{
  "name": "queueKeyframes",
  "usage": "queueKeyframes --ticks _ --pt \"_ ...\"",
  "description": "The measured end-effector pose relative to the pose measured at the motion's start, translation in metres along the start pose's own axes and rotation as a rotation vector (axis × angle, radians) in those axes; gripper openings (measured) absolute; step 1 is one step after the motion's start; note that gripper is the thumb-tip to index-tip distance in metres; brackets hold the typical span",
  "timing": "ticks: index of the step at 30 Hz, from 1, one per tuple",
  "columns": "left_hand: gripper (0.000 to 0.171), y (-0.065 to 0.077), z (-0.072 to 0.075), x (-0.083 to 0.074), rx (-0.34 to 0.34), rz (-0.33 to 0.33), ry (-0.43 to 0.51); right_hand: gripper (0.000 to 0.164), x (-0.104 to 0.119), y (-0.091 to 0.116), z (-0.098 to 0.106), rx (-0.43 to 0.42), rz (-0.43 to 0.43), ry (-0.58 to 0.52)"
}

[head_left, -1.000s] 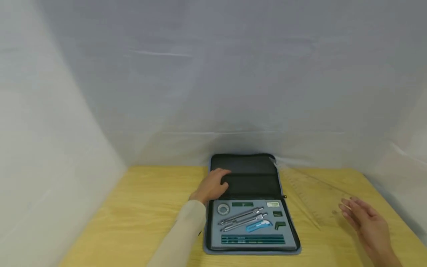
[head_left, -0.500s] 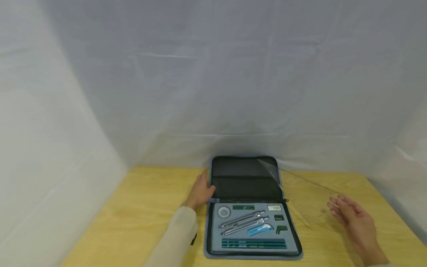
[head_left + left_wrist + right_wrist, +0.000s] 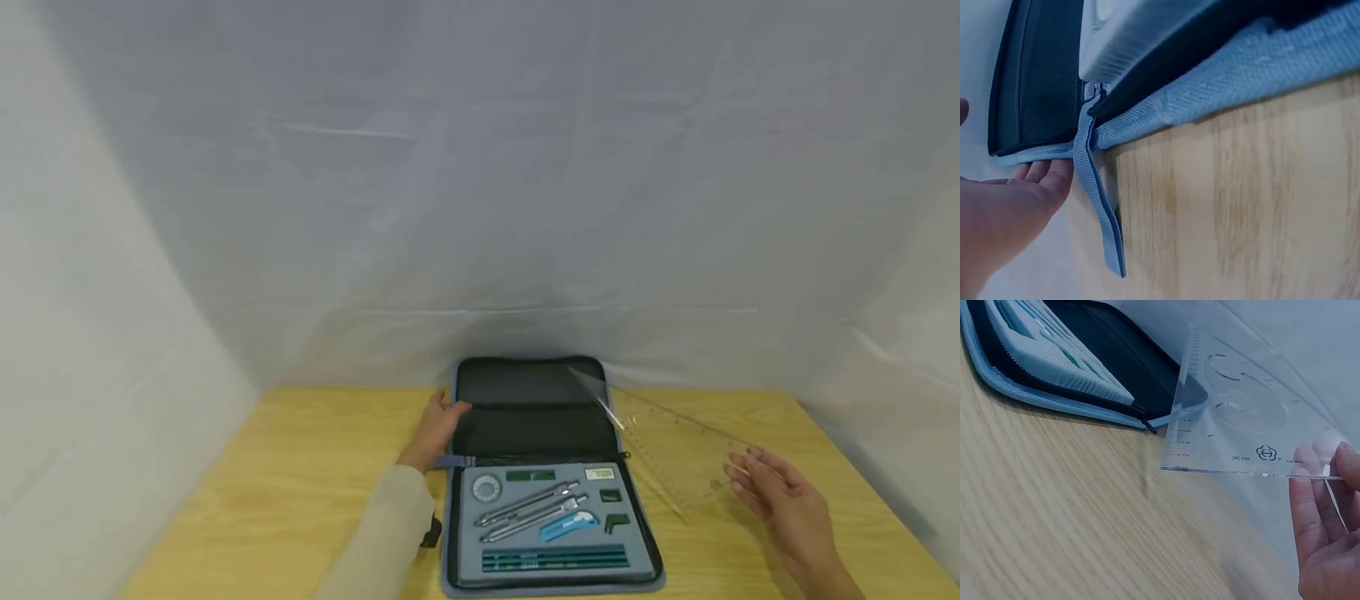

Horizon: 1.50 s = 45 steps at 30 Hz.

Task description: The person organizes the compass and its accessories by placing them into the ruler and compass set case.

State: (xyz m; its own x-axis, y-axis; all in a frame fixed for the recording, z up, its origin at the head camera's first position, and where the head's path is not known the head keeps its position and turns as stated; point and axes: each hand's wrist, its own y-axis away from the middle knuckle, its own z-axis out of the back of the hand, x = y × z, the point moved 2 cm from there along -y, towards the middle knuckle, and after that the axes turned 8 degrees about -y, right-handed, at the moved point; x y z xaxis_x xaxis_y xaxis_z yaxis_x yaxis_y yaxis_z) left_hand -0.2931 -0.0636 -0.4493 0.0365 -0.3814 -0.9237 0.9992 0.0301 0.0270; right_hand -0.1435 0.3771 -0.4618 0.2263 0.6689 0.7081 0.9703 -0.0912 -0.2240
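A zippered drawing-set case [image 3: 543, 429] lies unfolded on the table, its black lid toward the back. My left hand [image 3: 435, 429] is at the lid's left edge; in the left wrist view its fingertips [image 3: 1057, 178] are under the blue border, with the thumb apart from it. My right hand [image 3: 787, 508] pinches a clear plastic set square [image 3: 1235, 444] near one corner, between thumb and fingers. The set square is held up at the case's right, its far tip overlapping the lid in the head view.
Grey foam in the case holds two metal compasses [image 3: 525, 510], dark green pencils [image 3: 555, 558], a blue cutter-like tool [image 3: 568, 526], a white ring-shaped disc [image 3: 486, 488] and small green pieces. A blue strap [image 3: 1100, 206] hangs at the fold. White sheeting [image 3: 480, 208] surrounds the wooden table [image 3: 322, 483].
My left hand has come off the lid's inner face to its left edge. My right hand has shifted left with the set square, whose tip now reaches farther over the lid.
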Motion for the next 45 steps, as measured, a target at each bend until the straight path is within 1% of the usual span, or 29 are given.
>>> queueKeyframes --ticks 3,5,8,9,11,15,17,19,23,25,27,31,34,36,38,41,42,45 --pt "0.071 -0.002 0.001 -0.005 -0.004 0.055 0.088 0.028 0.001 -0.001 0.0 0.014 0.024 0.003" --pt "0.069 -0.004 0.001 -0.008 -0.013 0.08 0.139 0.029 0.001 -0.001 0.0 0.032 0.037 0.003" --pt "0.066 -0.005 0.003 -0.011 -0.028 0.097 0.203 0.029 -0.001 -0.004 -0.003 0.049 0.038 0.0" --pt "0.065 -0.005 0.004 -0.012 -0.035 0.093 0.22 0.028 -0.001 -0.005 -0.004 0.051 0.036 -0.001" --pt "0.057 -0.006 0.007 -0.013 -0.052 0.07 0.225 0.028 -0.002 -0.007 -0.006 0.054 0.033 -0.001" --pt "0.039 -0.006 0.01 -0.017 -0.092 0.022 0.209 0.027 0.0 -0.012 -0.012 0.075 0.053 0.004" --pt "0.033 -0.005 0.011 -0.02 -0.1 0.012 0.215 0.027 0.002 -0.014 -0.014 0.085 0.072 0.028" --pt "0.029 -0.005 0.012 -0.022 -0.094 -0.002 0.223 0.026 0.004 -0.018 -0.018 0.08 0.097 0.07" --pt "0.024 -0.005 0.015 -0.027 -0.065 -0.04 0.219 0.024 0.009 -0.025 -0.025 0.059 0.141 0.191" --pt "0.024 -0.005 0.017 -0.03 -0.052 -0.054 0.24 0.025 0.012 -0.029 -0.03 0.069 0.163 0.262" --pt "0.025 -0.004 0.019 -0.032 -0.045 -0.058 0.3 0.026 0.016 -0.034 -0.035 0.096 0.185 0.329" --pt "0.032 -0.004 0.022 -0.036 -0.024 -0.057 0.445 0.03 0.025 -0.043 -0.045 0.168 0.214 0.458" --pt "0.031 -0.003 0.022 -0.039 -0.018 -0.072 0.487 0.029 0.032 -0.049 -0.053 0.21 0.234 0.561" --pt "0.027 -0.002 0.021 -0.041 -0.023 -0.087 0.506 0.029 0.036 -0.053 -0.057 0.224 0.262 0.665" --pt "0.026 -0.002 0.02 -0.043 -0.023 -0.101 0.519 0.029 0.041 -0.057 -0.062 0.225 0.299 0.799" --pt "0.026 -0.001 0.018 -0.045 -0.034 -0.108 0.543 0.029 0.045 -0.062 -0.071 0.194 0.344 1.011" --pt "0.026 0.0 0.018 -0.046 -0.035 -0.111 0.545 0.028 0.046 -0.063 -0.074 0.183 0.357 1.063" --pt "0.024 0.001 0.017 -0.046 -0.04 -0.12 0.562 0.024 0.046 -0.067 -0.086 0.17 0.407 1.171"
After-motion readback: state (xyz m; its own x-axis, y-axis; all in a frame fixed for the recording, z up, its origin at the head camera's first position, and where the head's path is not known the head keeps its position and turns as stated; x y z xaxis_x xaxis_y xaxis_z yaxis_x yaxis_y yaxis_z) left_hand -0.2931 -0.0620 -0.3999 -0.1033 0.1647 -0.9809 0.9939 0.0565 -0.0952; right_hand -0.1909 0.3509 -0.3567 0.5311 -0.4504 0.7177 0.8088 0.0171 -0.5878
